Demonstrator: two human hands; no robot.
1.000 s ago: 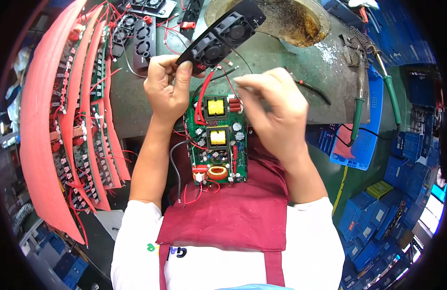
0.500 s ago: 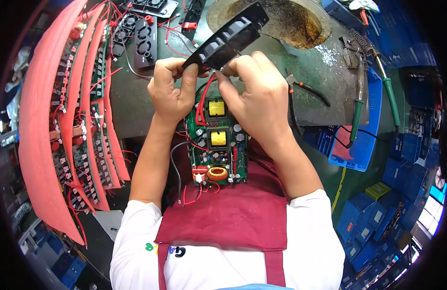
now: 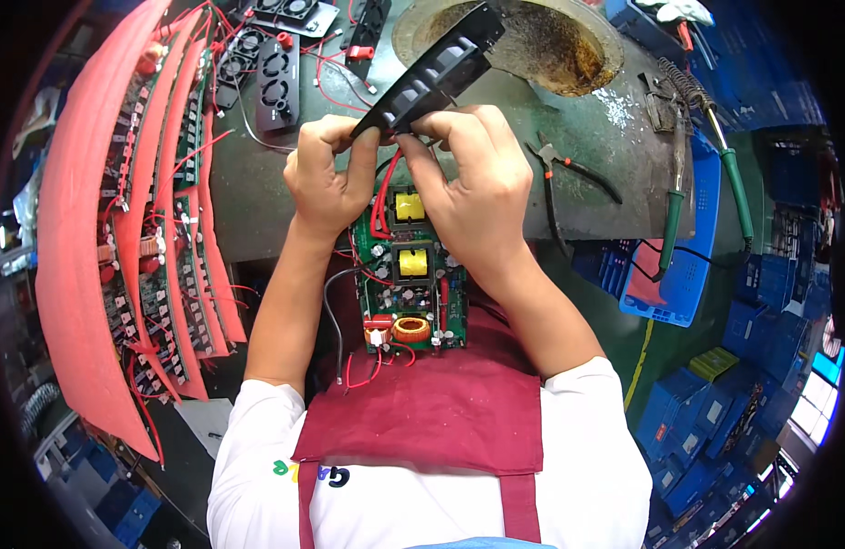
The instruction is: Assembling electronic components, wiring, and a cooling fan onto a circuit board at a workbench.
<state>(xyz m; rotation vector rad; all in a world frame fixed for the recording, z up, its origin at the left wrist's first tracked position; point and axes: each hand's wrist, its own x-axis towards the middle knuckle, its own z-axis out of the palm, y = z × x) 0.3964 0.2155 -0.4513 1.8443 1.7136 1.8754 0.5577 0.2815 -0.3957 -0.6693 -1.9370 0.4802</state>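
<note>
A black fan panel (image 3: 432,73) is tilted above the bench, its near end pinched between the thumb and fingers of my left hand (image 3: 331,178). Against the panel's lower edge, my right hand (image 3: 482,183) is closed, thumb and forefinger pressed together where a pair of red wires (image 3: 382,197) ends. Those fingertips mostly hide the wire ends. The wires rise from a green circuit board (image 3: 454,311) below my hands, at the bench's near edge. On the board are two yellow-wrapped transformers (image 3: 411,263) and a copper ring coil (image 3: 411,328).
Circuit boards stand between pink foam sheets (image 3: 84,238) at left. More fan panels (image 3: 276,87) lie at the back. Pliers (image 3: 569,169), soldering irons (image 3: 674,210) and a blue basket (image 3: 688,293) are at right. A round, stained basin (image 3: 532,46) lies beyond the panel.
Both hands have drawn slightly closer together and the panel has tipped a little. My right hand has shifted left; a white piece seen between the fingertips is now covered.
</note>
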